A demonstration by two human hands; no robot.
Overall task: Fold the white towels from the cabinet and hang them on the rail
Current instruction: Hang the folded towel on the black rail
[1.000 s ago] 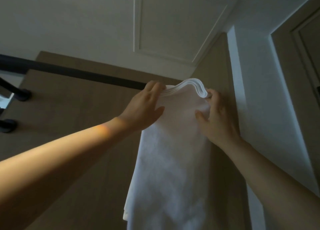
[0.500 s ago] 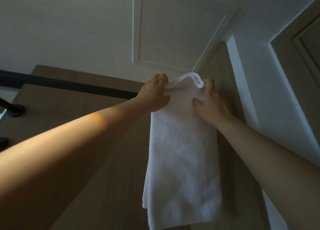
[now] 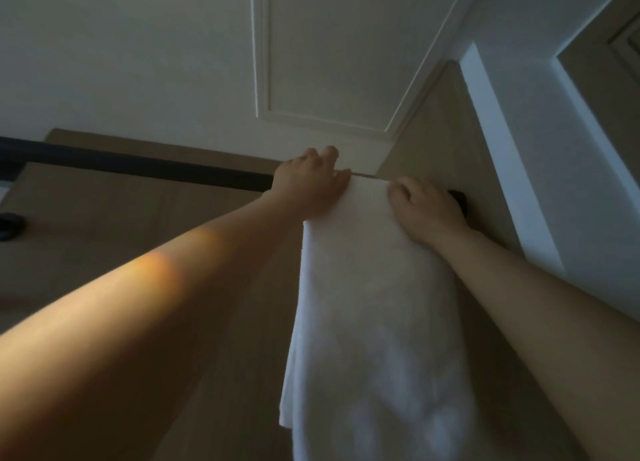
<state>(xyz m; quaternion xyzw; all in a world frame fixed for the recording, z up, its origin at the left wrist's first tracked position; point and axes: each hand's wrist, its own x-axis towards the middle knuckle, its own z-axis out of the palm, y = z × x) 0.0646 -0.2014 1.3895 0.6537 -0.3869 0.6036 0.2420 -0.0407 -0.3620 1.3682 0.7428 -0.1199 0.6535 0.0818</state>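
Note:
A folded white towel (image 3: pixel 374 304) hangs down from the dark rail (image 3: pixel 138 167), draped over the rail's right end. My left hand (image 3: pixel 308 186) grips the towel's top left corner, its fingers curled over the rail. My right hand (image 3: pixel 426 204) holds the top right corner with curled fingers, close to the rail's black wall mount (image 3: pixel 459 199). The towel's far side behind the rail is hidden.
The rail runs left across a wood-panelled wall (image 3: pixel 121 235) to another dark bracket (image 3: pixel 10 223). A white ceiling (image 3: pixel 138 44) is above. A white wall edge and a door frame (image 3: pixel 595 79) stand close on the right.
Both hands lifted the towel's folded top edge up and over the rail. The folded layers seen above the hands before are now out of sight behind the rail.

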